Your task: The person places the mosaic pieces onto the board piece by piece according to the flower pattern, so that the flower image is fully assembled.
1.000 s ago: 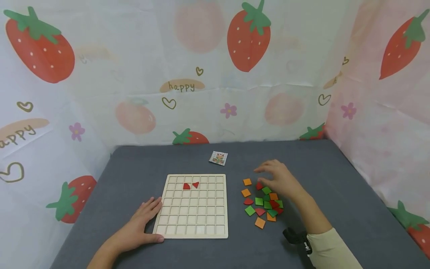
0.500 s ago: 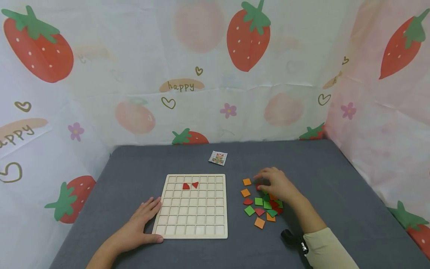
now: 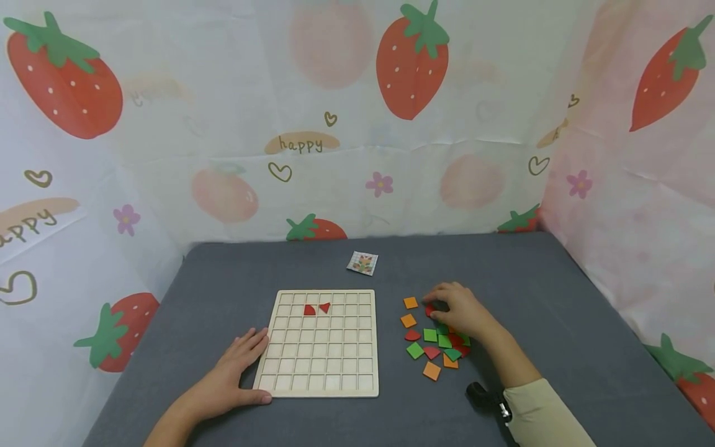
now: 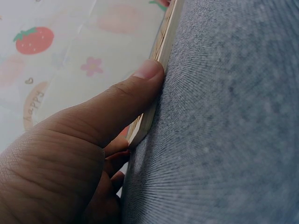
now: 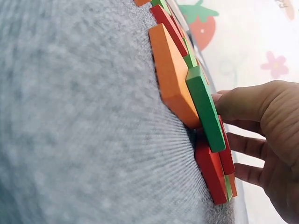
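A pale wooden grid board (image 3: 314, 364) lies on the table with two red tiles (image 3: 310, 310) in its upper cells. My left hand (image 3: 237, 358) rests at the board's near left corner, fingers spread along the left side; in the left wrist view the thumb (image 4: 148, 70) lies against the board's edge. To the right, my right hand (image 3: 460, 310) reaches over the far end of a loose tile pile. Thumb and index finger close around a small red tile (image 3: 429, 310), partly hidden by them. The right wrist view shows a green tile (image 5: 205, 109) in front of the fingers.
Orange tiles (image 3: 432, 371), light green tiles (image 3: 415, 351) and more red tiles (image 3: 412, 335) lie scattered and overlapping right of the board. Behind the board is a small card (image 3: 363, 263) with a printed pattern. A strawberry-print cloth (image 3: 413, 211) hangs behind the grey table (image 3: 251, 267).
My right hand has lowered toward the near side, its thumb and index finger coming in around the red tile. The left hand and the board stay in place.
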`<control>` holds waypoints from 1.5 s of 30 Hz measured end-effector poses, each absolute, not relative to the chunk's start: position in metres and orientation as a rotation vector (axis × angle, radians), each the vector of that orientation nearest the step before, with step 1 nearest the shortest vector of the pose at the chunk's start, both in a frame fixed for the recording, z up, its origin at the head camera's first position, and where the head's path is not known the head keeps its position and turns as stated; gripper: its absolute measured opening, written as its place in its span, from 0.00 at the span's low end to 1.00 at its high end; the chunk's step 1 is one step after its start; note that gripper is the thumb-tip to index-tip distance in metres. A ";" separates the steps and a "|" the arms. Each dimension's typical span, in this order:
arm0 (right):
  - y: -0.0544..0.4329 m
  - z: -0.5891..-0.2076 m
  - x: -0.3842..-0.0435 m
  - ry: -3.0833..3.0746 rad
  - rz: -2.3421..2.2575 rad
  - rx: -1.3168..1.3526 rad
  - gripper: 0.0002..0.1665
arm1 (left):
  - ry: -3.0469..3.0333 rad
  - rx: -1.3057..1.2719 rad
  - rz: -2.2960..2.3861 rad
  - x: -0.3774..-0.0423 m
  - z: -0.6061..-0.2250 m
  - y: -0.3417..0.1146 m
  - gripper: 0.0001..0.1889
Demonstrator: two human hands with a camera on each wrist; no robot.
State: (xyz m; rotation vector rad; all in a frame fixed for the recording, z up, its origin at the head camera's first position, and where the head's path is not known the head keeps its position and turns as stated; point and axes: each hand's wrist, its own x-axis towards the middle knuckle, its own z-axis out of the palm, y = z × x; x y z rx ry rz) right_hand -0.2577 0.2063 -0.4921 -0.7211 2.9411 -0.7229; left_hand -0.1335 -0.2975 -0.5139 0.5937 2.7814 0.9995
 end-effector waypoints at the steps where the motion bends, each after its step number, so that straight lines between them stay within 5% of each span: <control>1: 0.206 -0.492 -0.258 2.941 -0.718 -0.718 0.18 | 2.779 0.588 0.999 -0.134 -0.514 -0.298 0.59; 27: 0.210 -0.495 -0.256 2.980 -0.735 -0.803 0.13 | 2.770 0.576 1.008 -0.133 -0.514 -0.294 0.59; 45: 0.163 -0.449 -0.259 2.989 -0.787 -1.074 0.12 | 2.782 0.587 1.001 -0.133 -0.514 -0.296 0.59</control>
